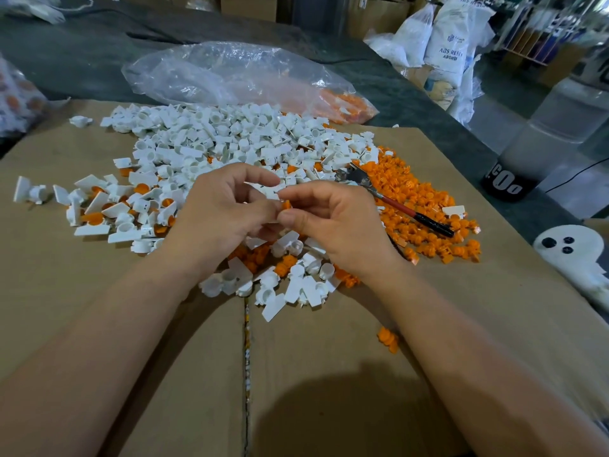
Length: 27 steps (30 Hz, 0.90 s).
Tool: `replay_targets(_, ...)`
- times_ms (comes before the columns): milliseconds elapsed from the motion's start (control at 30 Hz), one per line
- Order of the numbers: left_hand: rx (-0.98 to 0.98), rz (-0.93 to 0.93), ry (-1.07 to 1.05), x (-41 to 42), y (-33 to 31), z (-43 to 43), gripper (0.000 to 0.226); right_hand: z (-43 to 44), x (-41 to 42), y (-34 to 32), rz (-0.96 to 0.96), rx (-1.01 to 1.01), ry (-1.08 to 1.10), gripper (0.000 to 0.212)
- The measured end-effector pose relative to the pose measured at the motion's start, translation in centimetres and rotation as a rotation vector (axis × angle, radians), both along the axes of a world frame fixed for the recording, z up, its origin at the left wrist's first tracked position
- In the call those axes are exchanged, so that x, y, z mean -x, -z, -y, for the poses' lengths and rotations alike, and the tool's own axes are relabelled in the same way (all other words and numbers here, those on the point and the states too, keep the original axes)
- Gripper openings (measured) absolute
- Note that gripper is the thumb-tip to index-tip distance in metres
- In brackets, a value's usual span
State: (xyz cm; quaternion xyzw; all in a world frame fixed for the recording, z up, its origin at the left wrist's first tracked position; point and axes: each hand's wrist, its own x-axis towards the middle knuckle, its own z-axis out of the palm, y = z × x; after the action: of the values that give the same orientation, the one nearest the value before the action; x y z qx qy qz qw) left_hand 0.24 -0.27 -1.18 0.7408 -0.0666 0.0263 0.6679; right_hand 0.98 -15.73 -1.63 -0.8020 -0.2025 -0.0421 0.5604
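Two parts pinched | left hand (224, 209): white piece (268, 192) | right hand (333, 222): orange plug (286, 205)

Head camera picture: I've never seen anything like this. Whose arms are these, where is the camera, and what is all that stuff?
There is no machine here: a person works with two bare hands, and the one picture comes from a camera worn on their head, looking forward and down. The left hand pinches a small white part, and the right hand pinches a small orange part right against it, perhaps to join them. Under the hands lies flattened cardboard with a heap of white parts and, to the right, a heap of orange parts. A tool with a red and black handle lies on the orange heap. Behind is a clear plastic bag holding more orange pieces.
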Motion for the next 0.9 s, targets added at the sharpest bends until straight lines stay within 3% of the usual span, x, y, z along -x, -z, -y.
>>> replay_targets(133, 0.155, -0.135, 0.048, 0.2, -0.5, 0.0, 0.03, 0.2, 0.0, 0.1, 0.026, -0.049, 0.01, 0.028)
replay_targets(400, 0.178, -0.214, 0.028, 0.1, -0.9, -0.2, 0.01, 0.2, 0.1, 0.1, 0.083, -0.085, -0.078, 0.033)
replay_targets(533, 0.206, -0.255, 0.05, 0.1, -1.1, -0.2, 0.016, 0.3, -0.1, 0.6, 0.107, -0.128, -0.084, 0.036)
replay_targets(767, 0.188, -0.3, 0.045, 0.1, -1.1, -0.2, 0.008, 0.3, -0.3, 0.8, 0.176, -0.072, -0.059, 0.04)
replay_targets(900, 0.212, -0.306, 0.036, 0.1, -1.2, -0.3, 0.022, 0.5, -0.3, 0.8, 0.128, -0.06, -0.081, 0.042)
